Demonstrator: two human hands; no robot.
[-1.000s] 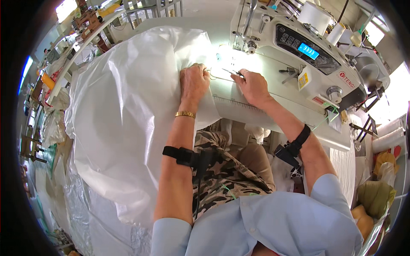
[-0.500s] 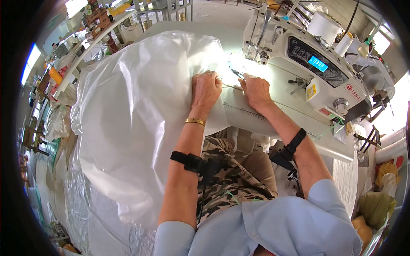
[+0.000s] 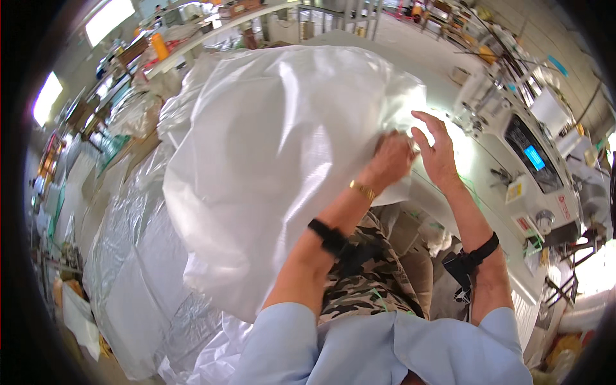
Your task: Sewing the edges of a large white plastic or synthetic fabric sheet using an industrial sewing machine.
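So, clock centred on the left hand (image 3: 394, 157), 12 at the top: the big white plastic-looking sheet (image 3: 269, 147) sprawls out at 9, bunched over the table (image 3: 420, 67) and spilling off its near side. That left hand is curled tight at the sheet's edge, looks like it's got a pinch of it, though blur hides the fingertips. The right hand (image 3: 441, 154), at 3, is wide open, thumb well apart from the fingers, nothing in it that I can see. Imo the trick here is keeping that edge flat and lightly tensioned with the left, and using the free right to smooth it, fingers clear of the needle area. The sewing machine (image 3: 491, 115) sits between 2 and 3, with a white thread cone (image 3: 550, 109) beyond. Main nuisance is the sheet's own bulk, which could drag the edge sideways. I'd also mind the black strap (image 3: 328, 237) at 7, it could snag. Crinkly clear film (image 3: 128, 276) lies at 8.
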